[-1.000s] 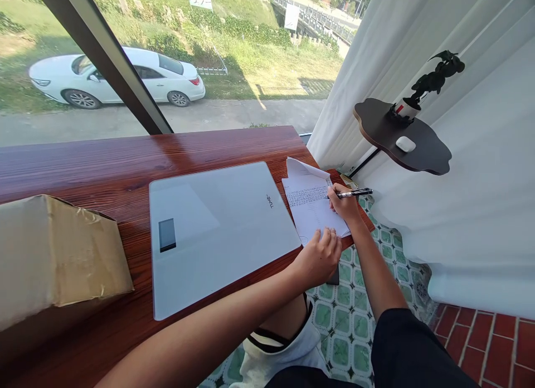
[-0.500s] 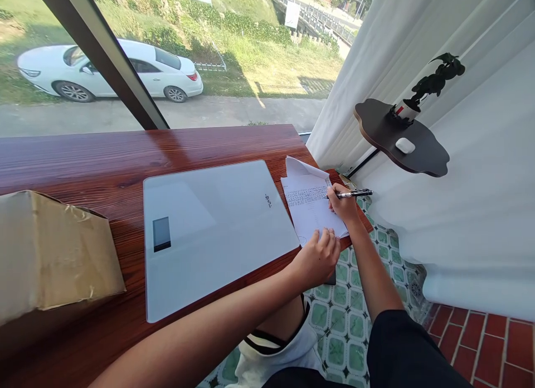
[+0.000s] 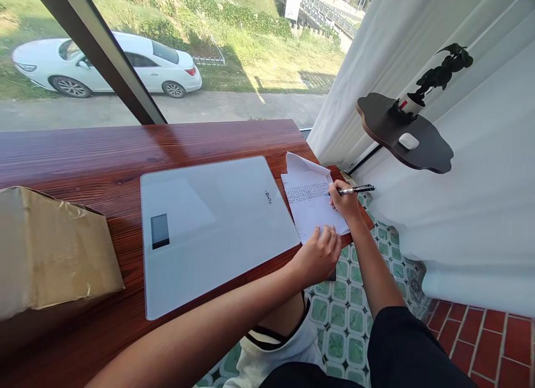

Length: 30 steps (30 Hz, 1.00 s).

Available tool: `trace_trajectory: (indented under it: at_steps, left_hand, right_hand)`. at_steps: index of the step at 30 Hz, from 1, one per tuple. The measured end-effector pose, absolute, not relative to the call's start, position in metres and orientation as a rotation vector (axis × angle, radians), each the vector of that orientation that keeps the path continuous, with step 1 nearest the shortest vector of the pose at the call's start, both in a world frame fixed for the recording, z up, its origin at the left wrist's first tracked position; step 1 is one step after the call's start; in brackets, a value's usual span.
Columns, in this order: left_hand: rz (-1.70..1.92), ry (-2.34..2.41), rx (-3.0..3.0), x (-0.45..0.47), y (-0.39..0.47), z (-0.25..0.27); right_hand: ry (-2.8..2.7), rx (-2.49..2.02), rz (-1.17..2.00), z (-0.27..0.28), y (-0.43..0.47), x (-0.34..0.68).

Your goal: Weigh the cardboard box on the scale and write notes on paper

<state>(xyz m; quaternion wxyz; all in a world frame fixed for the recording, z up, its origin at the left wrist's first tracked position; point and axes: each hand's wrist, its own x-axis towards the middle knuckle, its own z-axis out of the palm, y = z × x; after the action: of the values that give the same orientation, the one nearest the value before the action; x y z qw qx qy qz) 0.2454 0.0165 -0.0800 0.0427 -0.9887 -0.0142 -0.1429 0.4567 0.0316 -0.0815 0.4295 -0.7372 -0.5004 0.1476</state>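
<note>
A pen (image 3: 357, 189) with a dark patterned barrel sits in the closed fingers of my right hand (image 3: 343, 200), its tip end down at the paper. White sheets of paper (image 3: 311, 201) lie at the right end of the table, with rows of dark handwriting across the upper part and one top edge curled up. My left hand (image 3: 321, 253) rests on the lower edge of the sheets, fingers stretched out flat, holding nothing. To the left of the paper lies a large pale grey glass-topped panel (image 3: 217, 226) with a small dark display window, looking like a scale.
A cardboard box (image 3: 69, 248) stands on the left of the reddish wooden table (image 3: 225, 140). Beyond the right corner, a dark wavy-edged side table (image 3: 387, 123) bears a potted plant (image 3: 412, 103) and a small white case (image 3: 408, 141). White curtains (image 3: 472, 209) hang at right.
The whole view has shifted slightly. My right hand still grips the pen at the written lines, and my left hand stays on the paper's lower edge.
</note>
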Motion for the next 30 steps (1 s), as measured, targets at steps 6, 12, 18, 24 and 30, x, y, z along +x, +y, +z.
trace_trajectory:
  at_steps: [6, 12, 18, 24, 30]
  left_hand:
    - [-0.423, -0.045, -3.048, 0.246, 0.015, -0.08]
    - [-0.429, -0.042, -3.033, 0.245, 0.016, -0.079]
    - [-0.443, -0.05, -3.021, 0.245, 0.016, -0.08]
    - [-0.438, -0.044, -3.021, 0.245, 0.016, -0.078]
    - [-0.411, -0.049, -3.042, 0.246, 0.015, -0.078]
  right_hand:
    - [-1.194, -1.87, 0.385, -0.082, 0.032, 0.455]
    - [-1.217, -1.876, 0.396, -0.081, 0.032, 0.455]
    - [-1.204, -1.867, 0.393, -0.079, 0.032, 0.454]
    - [-1.071, -1.847, 0.386, -0.082, 0.032, 0.458]
    - [-1.048, -1.933, -0.15, -0.084, 0.033, 0.468]
